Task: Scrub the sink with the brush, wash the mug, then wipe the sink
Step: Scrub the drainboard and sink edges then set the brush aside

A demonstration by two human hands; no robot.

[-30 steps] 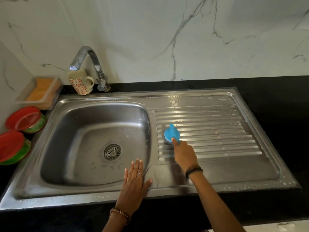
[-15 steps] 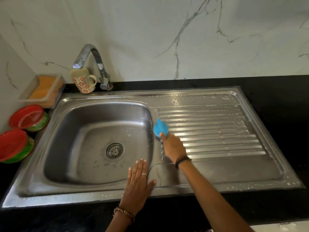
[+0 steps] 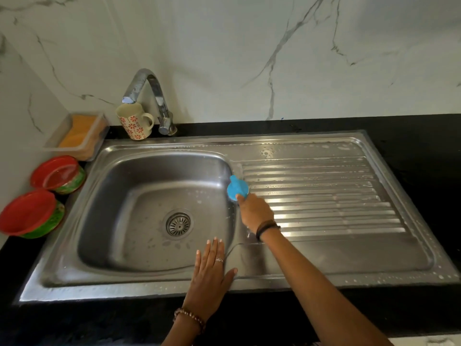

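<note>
Scrubbing the sink [image 3: 324,260], right hand [image 3: 255,214] clamped on the blue brush [image 3: 237,188] at the basin's right rim, left hand [image 3: 212,273] flat, fingers together, on the near rim; basin probably next, mug [image 3: 133,122] waiting far left under the tap.

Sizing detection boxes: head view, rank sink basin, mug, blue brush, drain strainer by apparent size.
1. sink basin
2. mug
3-4. drain strainer and blue brush look alike; the right hand partly hides the brush.

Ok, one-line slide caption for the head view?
Right hand scrubs the soapy sink with a blue brush; left hand rests flat on its front rim.
</note>
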